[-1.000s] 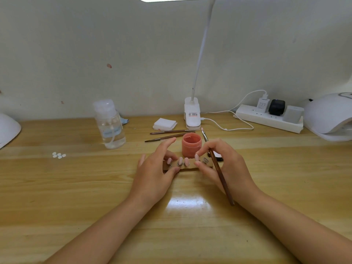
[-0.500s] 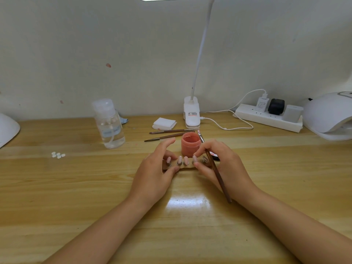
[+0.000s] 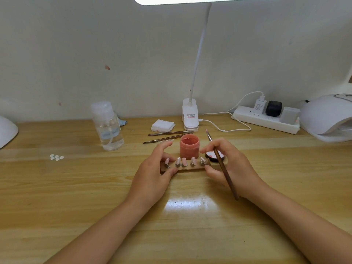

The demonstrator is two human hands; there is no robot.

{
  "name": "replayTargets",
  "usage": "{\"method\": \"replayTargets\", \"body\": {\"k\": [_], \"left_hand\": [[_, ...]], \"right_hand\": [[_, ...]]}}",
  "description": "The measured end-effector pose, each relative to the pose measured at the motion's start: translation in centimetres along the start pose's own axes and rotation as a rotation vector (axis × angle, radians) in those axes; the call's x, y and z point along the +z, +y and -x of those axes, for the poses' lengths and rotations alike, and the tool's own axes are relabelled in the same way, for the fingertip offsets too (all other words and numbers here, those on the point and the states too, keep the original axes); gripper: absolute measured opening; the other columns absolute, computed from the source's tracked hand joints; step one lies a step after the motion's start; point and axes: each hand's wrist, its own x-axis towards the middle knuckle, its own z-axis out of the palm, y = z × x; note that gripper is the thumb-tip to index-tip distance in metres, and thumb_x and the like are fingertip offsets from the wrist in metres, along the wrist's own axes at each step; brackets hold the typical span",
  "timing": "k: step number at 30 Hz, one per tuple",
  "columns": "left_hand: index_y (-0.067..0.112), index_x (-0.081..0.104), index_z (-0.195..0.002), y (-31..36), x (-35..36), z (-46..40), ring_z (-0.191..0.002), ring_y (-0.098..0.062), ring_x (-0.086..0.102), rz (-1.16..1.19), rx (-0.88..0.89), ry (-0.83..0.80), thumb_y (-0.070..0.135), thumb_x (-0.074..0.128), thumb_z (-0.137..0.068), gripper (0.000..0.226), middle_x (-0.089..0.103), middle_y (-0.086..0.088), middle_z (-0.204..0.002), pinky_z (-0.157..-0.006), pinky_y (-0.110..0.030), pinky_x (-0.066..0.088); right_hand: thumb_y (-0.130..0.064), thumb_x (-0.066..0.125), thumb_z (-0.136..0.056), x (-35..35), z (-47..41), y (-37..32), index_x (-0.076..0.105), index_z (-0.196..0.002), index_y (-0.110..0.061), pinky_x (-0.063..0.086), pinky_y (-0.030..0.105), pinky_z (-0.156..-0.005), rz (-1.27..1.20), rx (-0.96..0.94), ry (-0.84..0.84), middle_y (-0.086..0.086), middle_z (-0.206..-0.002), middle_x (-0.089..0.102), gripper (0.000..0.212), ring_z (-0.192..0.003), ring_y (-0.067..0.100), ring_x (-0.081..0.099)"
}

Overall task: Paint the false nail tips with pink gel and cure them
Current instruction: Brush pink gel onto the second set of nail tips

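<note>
**A:** How far along are the nails?

**B:** The five small oval false nail tips (image 3: 183, 162) stand on pegs in a low brown wooden holder strip (image 3: 190, 169), at the middle of the light wooden desk (image 3: 76, 187). Four look pale pink already; the rightmost one looks paler, maybe unpainted, but I can't be sure at this size. I'd judge painting nearly finished and curing still to come.

**B:** The left hand (image 3: 152, 176) pinches the strip's left end between thumb and fingers, index finger raised. The right hand (image 3: 226, 164) pinches the right end with its fingertips while the long brown-handled brush (image 3: 222, 164) sits tucked in that hand, bristles pointing up and away from the tips.

**A:** And the gel?

**B:** The small round pink jar (image 3: 189, 147) stands open just behind the strip, pink gel inside; how full, I can't tell. Its black lid (image 3: 214, 157) lies beside it, partly hidden by the right hand.

**A:** Other containers?

**B:** A clear plastic pump bottle (image 3: 107, 128) with clear liquid, roughly half full, stands back left. The white domed curing lamp (image 3: 327, 117) waits at the far right, well apart from the strip.
</note>
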Motion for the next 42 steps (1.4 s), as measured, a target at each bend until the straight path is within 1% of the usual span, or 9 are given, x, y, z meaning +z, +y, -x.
{"method": "replayTargets", "body": {"k": [2,7,15,21,26,30,35,38,42], "left_hand": [[0.033,0.036,-0.133,0.0,0.0,0.0,-0.093,0.003,0.051,0.002,0.000,0.000,0.016,0.068,-0.081,0.062,0.061,0.014,-0.098,-0.074,0.003,0.032],[0.032,0.038,-0.132,-0.1,0.1,0.0,-0.092,0.005,0.051,0.013,0.007,0.004,0.014,0.068,-0.081,0.062,0.062,0.013,-0.097,-0.074,0.001,0.034],[0.031,0.040,-0.130,-0.1,0.1,-0.1,-0.095,0.004,0.052,0.035,0.001,0.008,0.012,0.068,-0.081,0.060,0.061,0.017,-0.094,-0.081,-0.006,0.038],[0.030,0.038,-0.131,-0.1,0.1,0.0,-0.093,0.010,0.050,0.026,-0.007,-0.001,0.011,0.066,-0.082,0.059,0.060,0.016,-0.095,-0.078,0.000,0.036],[0.030,0.036,-0.133,0.0,0.1,-0.1,-0.097,0.001,0.053,0.048,-0.042,-0.028,0.013,0.065,-0.083,0.060,0.060,0.016,-0.099,-0.081,-0.006,0.035],[0.030,0.030,-0.138,0.0,0.1,-0.2,-0.101,0.001,0.049,0.054,-0.057,-0.041,0.013,0.064,-0.084,0.065,0.060,0.015,-0.106,-0.088,-0.015,0.034],[0.028,0.024,-0.142,0.3,0.1,-0.1,-0.111,0.005,0.041,0.059,-0.087,-0.019,0.015,0.064,-0.084,0.073,0.048,0.013,-0.123,-0.092,-0.009,0.030],[0.025,0.040,-0.133,1.0,-0.2,0.3,-0.109,0.015,0.039,0.026,0.071,0.120,0.012,0.064,-0.082,0.058,0.045,0.015,-0.120,-0.086,0.005,0.025],[0.022,0.062,-0.106,2.2,-0.4,0.9,-0.100,0.010,0.050,0.071,0.307,0.124,0.012,0.059,-0.079,0.028,0.057,0.016,-0.102,-0.086,-0.003,0.035]], "right_hand": [[0.000,0.069,-0.073,-0.2,-0.1,0.3,0.050,-0.085,-0.031,0.042,0.010,-0.077,-0.026,0.018,-0.019,-0.010,-0.092,0.062,0.038,-0.092,-0.001,0.056],[-0.006,0.073,-0.074,0.4,-0.4,1.1,0.047,-0.081,-0.030,0.043,0.008,-0.068,-0.017,0.011,-0.016,-0.022,-0.086,0.059,0.036,-0.078,-0.004,0.057],[-0.008,0.071,-0.078,0.8,-0.6,1.3,0.045,-0.079,-0.033,0.046,0.015,-0.065,0.028,-0.022,0.012,-0.017,-0.083,0.058,0.036,-0.071,0.004,0.057],[-0.005,0.070,-0.078,0.8,-0.6,1.3,0.046,-0.079,-0.028,0.047,0.017,-0.064,-0.051,0.031,0.076,-0.005,-0.074,0.060,0.033,-0.066,0.008,0.059],[-0.003,0.070,-0.077,0.7,-0.4,0.8,0.046,-0.078,-0.027,0.047,0.017,-0.063,-0.093,0.046,0.169,-0.002,-0.073,0.061,0.035,-0.069,0.007,0.059],[-0.003,0.070,-0.077,0.7,-0.2,0.2,0.045,-0.079,-0.027,0.047,0.019,-0.065,-0.052,0.015,0.159,-0.003,-0.074,0.062,0.035,-0.069,0.008,0.059],[-0.001,0.071,-0.076,0.7,0.1,-0.3,0.044,-0.080,-0.028,0.045,0.016,-0.064,-0.054,-0.033,0.162,0.001,-0.075,0.063,0.039,-0.067,0.010,0.059],[-0.001,0.071,-0.076,1.0,0.4,-0.8,0.044,-0.081,-0.029,0.043,0.012,-0.067,-0.062,-0.070,0.158,-0.006,-0.073,0.061,0.040,-0.068,0.008,0.058],[-0.001,0.072,-0.075,1.5,0.9,-1.4,0.045,-0.085,-0.030,0.043,0.011,-0.065,-0.054,-0.112,0.155,-0.011,-0.078,0.061,0.041,-0.070,0.007,0.059]]}}
